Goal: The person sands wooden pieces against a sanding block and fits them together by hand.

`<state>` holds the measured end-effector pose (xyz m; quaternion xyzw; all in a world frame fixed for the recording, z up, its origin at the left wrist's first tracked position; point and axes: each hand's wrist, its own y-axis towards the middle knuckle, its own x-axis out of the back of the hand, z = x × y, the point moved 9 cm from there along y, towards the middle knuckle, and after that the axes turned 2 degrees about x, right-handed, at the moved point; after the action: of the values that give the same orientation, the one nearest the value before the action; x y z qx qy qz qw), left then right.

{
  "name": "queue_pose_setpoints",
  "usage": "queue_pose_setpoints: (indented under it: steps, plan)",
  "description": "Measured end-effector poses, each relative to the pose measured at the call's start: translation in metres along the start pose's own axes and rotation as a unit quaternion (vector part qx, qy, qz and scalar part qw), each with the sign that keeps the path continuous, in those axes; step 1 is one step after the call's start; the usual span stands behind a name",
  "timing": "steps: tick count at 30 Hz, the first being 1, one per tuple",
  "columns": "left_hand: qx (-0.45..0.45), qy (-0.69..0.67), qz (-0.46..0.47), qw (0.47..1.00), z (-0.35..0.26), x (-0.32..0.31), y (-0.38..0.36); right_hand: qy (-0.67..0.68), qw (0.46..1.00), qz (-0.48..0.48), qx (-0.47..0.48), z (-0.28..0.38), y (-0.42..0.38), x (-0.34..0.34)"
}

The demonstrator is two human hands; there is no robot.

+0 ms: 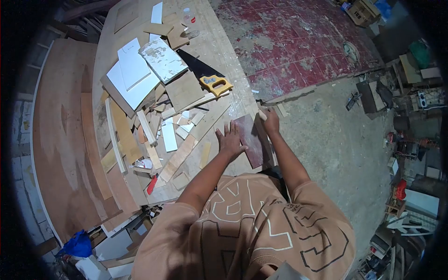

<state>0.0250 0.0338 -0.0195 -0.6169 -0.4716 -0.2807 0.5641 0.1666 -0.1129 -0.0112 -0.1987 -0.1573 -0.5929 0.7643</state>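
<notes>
A dark reddish-brown board [252, 140] lies along the right edge of the wooden workbench [224, 42]. My left hand [229, 141] rests flat with its fingers spread, its thumb touching the board's left side. Beyond the bench's right edge, my right hand [269, 120] is closed around a pale wooden piece [262, 115], beside the board's far right corner. A handsaw [205, 74] with a yellow handle lies farther up the bench. Small wood offcuts [179, 154] are scattered left of my left hand.
White panels [133, 77] and a paint-stained block [163, 59] are stacked on the bench. A clear bottle [187, 16] stands near its far end. A large curved wooden sheet [60, 126] is at left, a red-handled tool [152, 184] near the front.
</notes>
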Motion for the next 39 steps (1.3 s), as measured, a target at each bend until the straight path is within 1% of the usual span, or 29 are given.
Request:
queue_pose_setpoints:
  steps: [1,2,4,5,6,7,8,10,11,12,14,15,16,18,19,20,22,23,25,26,27,28,29,30,33,35,36,38,39]
  plan:
    - [-0.002,0.0,0.004,1.0,-0.001,0.002,-0.002,-0.051,0.997,0.008,0.061,0.015,-0.002,0.002]
    - [-0.005,-0.001,0.009,1.0,-0.003,0.003,-0.003,-0.052,0.997,0.006,0.059,0.018,-0.009,0.0]
    - [-0.004,0.004,0.005,1.0,-0.004,0.001,-0.002,-0.123,0.991,0.052,0.027,0.016,-0.039,-0.015]
    - [0.001,0.01,-0.001,1.0,-0.002,0.0,-0.001,-0.195,0.967,0.09,0.139,0.017,-0.056,-0.029]
    - [0.001,0.009,0.0,1.0,-0.001,0.0,-0.001,-0.262,0.923,0.128,0.249,0.01,-0.078,-0.045]
    - [-0.001,0.004,0.004,1.0,-0.001,0.0,-0.001,-0.296,0.907,0.15,0.259,0.012,-0.091,-0.047]
    - [-0.002,-0.001,0.009,1.0,-0.001,-0.001,-0.001,-0.296,0.907,0.152,0.258,0.014,-0.099,-0.044]
    - [0.003,-0.008,0.013,1.0,-0.004,0.008,-0.008,-0.348,0.856,0.332,0.19,-0.007,-0.121,-0.06]
    - [0.008,-0.012,0.013,1.0,-0.004,0.014,-0.008,-0.334,0.855,0.356,0.174,-0.008,-0.119,-0.06]
    - [0.007,-0.011,0.01,1.0,-0.004,0.014,-0.006,-0.336,0.856,0.353,0.175,-0.001,-0.109,-0.054]
    - [-0.004,-0.02,0.019,1.0,-0.003,0.006,-0.004,-0.368,0.833,0.355,0.209,0.022,-0.089,-0.044]
    - [-0.004,-0.019,0.019,1.0,-0.004,0.004,-0.002,-0.311,0.896,0.236,0.213,0.038,-0.07,-0.034]
    - [-0.001,-0.006,0.028,1.0,-0.003,0.001,0.001,-0.311,0.896,0.236,0.213,0.039,-0.068,-0.035]
    - [-0.001,0.009,0.038,0.999,-0.003,-0.002,0.002,-0.237,0.943,0.163,0.168,0.048,-0.06,-0.019]
    - [0.004,0.014,0.046,0.999,-0.003,-0.002,0.002,-0.339,0.866,0.165,0.329,0.06,-0.079,-0.033]
    - [0.009,0.019,0.054,0.998,-0.003,-0.002,0.003,-0.215,0.947,0.21,0.111,0.028,-0.082,-0.029]
    - [0.011,0.024,0.056,0.998,-0.004,0.001,0.001,-0.293,0.908,0.187,0.235,0.01,-0.107,-0.037]
    - [0.017,0.026,0.059,0.998,-0.004,0.001,0.001,-0.293,0.908,0.186,0.235,-0.002,-0.115,-0.037]
    - [0.017,0.022,0.057,0.998,-0.003,-0.003,-0.001,-0.291,0.891,0.25,0.244,-0.013,-0.136,-0.039]
    - [0.017,0.021,0.05,0.998,-0.003,-0.002,0.001,-0.293,0.891,0.247,0.245,-0.016,-0.131,-0.034]
    - [0.015,0.021,0.047,0.999,-0.004,0.002,0.002,-0.262,0.871,0.385,0.156,-0.028,-0.133,-0.041]
    - [0.018,0.024,0.055,0.998,-0.005,0.002,0.001,-0.223,0.827,0.512,0.062,-0.045,-0.142,-0.048]
    - [0.023,0.028,0.064,0.997,-0.005,0.003,0.0,-0.171,0.869,0.453,0.097,-0.031,-0.123,-0.045]
    - [0.023,0.029,0.062,0.997,-0.005,0.003,0.001,-0.172,0.87,0.452,0.099,-0.035,-0.106,-0.048]
    - [0.027,0.019,0.059,0.998,-0.002,-0.005,0.0,-0.188,0.885,0.423,0.052,-0.046,-0.058,-0.054]
    - [0.02,0.022,0.062,0.998,-0.003,-0.007,0.005,-0.285,0.918,0.229,0.152,-0.012,-0.027,-0.037]
    - [0.019,0.024,0.061,0.998,-0.005,-0.007,0.005,-0.285,0.919,0.227,0.152,-0.008,-0.029,-0.036]
    - [0.021,0.034,0.06,0.997,-0.004,-0.006,0.004,-0.286,0.922,0.109,0.235,0.02,-0.039,-0.022]
    - [0.02,0.036,0.061,0.997,-0.003,-0.008,0.003,-0.236,0.952,0.105,0.164,-0.01,-0.043,-0.027]
